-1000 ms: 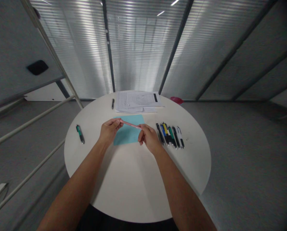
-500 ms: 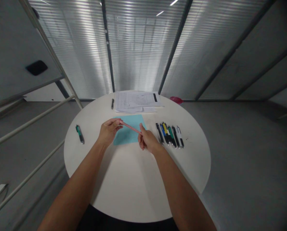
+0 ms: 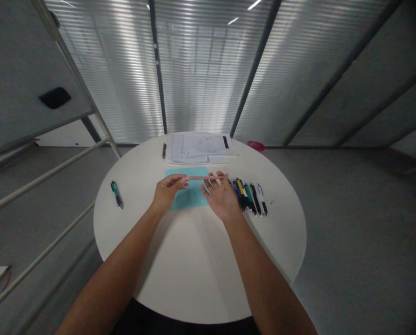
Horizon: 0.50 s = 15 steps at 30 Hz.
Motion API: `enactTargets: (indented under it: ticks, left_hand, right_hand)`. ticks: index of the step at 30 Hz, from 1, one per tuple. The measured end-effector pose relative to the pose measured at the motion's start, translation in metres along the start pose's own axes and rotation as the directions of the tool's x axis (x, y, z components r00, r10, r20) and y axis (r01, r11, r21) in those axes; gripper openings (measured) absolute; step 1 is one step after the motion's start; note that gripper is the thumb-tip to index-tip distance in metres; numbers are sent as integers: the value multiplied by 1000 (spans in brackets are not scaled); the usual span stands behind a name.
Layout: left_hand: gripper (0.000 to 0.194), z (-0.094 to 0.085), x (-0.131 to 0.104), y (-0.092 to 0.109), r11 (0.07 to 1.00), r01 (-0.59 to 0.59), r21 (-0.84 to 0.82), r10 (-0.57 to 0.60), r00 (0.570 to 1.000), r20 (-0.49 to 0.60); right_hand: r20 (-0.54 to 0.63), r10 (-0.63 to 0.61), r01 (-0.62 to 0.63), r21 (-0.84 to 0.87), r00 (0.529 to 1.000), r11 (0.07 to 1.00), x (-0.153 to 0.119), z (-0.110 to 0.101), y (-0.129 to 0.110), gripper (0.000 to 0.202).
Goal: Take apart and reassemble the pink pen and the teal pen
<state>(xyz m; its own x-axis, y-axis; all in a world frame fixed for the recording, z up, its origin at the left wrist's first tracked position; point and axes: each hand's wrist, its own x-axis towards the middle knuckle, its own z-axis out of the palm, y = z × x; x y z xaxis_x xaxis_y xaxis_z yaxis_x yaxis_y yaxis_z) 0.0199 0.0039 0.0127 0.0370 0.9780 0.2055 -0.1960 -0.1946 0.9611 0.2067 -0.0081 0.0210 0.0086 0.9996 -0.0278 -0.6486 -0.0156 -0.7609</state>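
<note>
A thin pink stick (image 3: 203, 177), whose exact kind I cannot make out, is held nearly level above a light blue sheet (image 3: 189, 200). My left hand (image 3: 168, 190) pinches its left end between thumb and fingers. On the other side, my right hand (image 3: 224, 197) is palm up with its fingers spread, and the stick's right end lies across its fingers near the thumb. Close by on the right, several pens (image 3: 250, 197) lie side by side, the leftmost partly hidden behind my right hand.
Printed papers (image 3: 201, 146) lie at the back of the round white table (image 3: 180, 274), beside a dark pen (image 3: 164, 150). A green and black pen (image 3: 116, 194) rests at the left. Beyond the rim is a pink-red object (image 3: 256, 146). White metal rails (image 3: 47, 179) stand left.
The pink stick has swung from slanting down to the right to nearly level. My right hand has turned palm up and spread its fingers; my left hand has shifted slightly right.
</note>
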Motion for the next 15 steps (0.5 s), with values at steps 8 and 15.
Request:
enactTargets:
  ticks: [8, 15]
  left_hand:
    - [51, -34, 4, -17, 382, -151, 912, 33, 988, 150]
    - [44, -41, 5, -30, 239, -169, 956, -32, 983, 182]
  right_hand:
    - [-28, -186, 188, 93, 982, 978, -2, -26, -28, 27]
    - [-45, -155, 159, 106, 987, 982, -4, -25, -31, 27]
